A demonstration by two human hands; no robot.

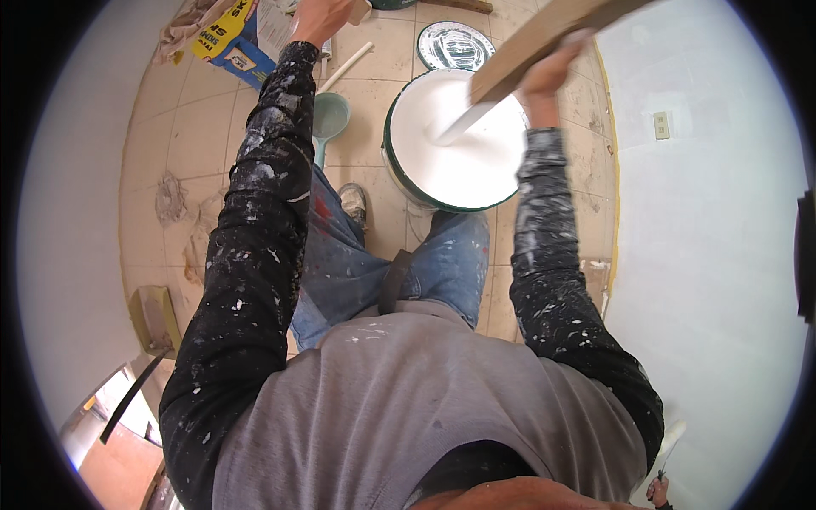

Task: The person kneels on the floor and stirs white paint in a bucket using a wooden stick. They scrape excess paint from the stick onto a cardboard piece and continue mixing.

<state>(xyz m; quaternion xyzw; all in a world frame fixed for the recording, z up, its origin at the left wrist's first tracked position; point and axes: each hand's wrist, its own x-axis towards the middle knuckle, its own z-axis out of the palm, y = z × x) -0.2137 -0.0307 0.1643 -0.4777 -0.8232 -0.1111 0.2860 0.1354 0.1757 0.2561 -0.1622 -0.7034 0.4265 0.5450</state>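
Observation:
My right hand (552, 81), smeared by motion, is closed round a long wooden stick (544, 47). The stick's white-coated lower end (463, 125) dips into thick white paint (484, 161) in a round, green-rimmed bucket (393, 161). This bucket stands on the floor just in front of my knees. Up at the top edge, my left hand (321, 19) is partly cut off, its fingers curled. A small pale piece (361, 11) shows beside those fingers; its kind is unclear. Dried paint spots both black sleeves.
A paint-smeared lid (456, 46) lies beyond the bucket. Left of the bucket are a green dipper (330, 116), a pale rod (347, 66) and a blue-yellow package (238, 42). Walls (697, 221) flank the tiled floor. Another person's hand (658, 490) shows at lower right, near a white roller (673, 438).

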